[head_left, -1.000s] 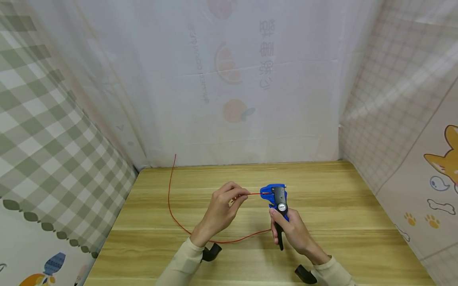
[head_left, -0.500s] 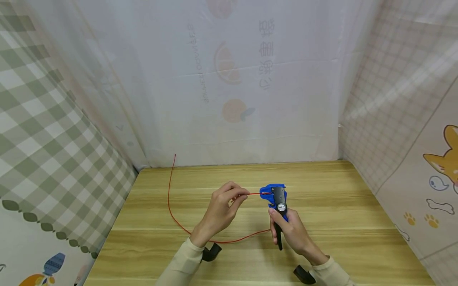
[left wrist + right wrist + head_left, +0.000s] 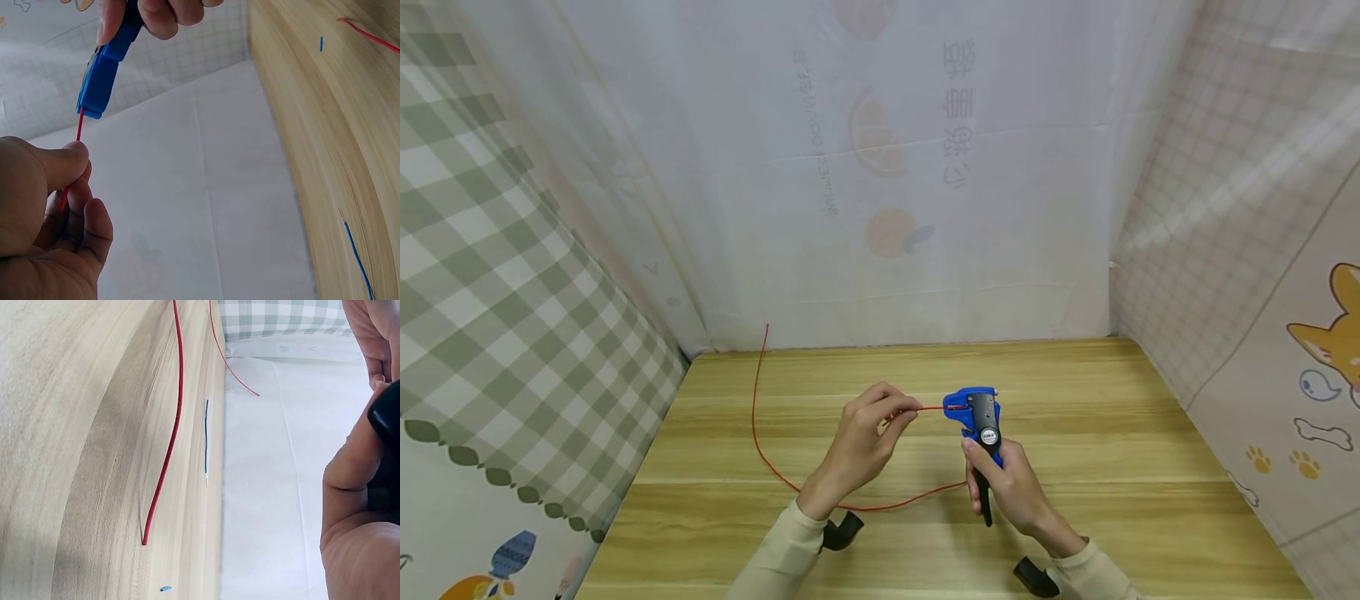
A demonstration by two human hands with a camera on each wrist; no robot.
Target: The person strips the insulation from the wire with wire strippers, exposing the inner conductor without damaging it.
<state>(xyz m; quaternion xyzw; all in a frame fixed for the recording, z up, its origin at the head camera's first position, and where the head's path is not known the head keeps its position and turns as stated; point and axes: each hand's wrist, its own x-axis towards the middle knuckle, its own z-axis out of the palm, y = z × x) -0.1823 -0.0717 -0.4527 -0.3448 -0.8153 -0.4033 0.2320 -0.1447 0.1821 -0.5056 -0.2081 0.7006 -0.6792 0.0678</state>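
1. Pinches short red wire (image 3: 80, 128) in left hand (image 3: 867, 433).
2. Grips tool (image 3: 983, 412) in right hand (image 3: 1011, 483), above table (image 3: 1090, 408), with that wire's end inside its blue jaws.
3. Has longer red wire (image 3: 181, 381), blue wire (image 3: 206, 437) and blue scrap (image 3: 165, 589) lying on table.

Pretty much a makeshift setup was seen, tbh; home or workshop couldn't be told. A wood-grain tabletop (image 3: 1112, 433) was boxed in by a green-checked sheet (image 3: 527, 242) on the left, a fruit-print sheet (image 3: 1022, 283) at the back and a paw-print sheet (image 3: 1273, 400) on the right.
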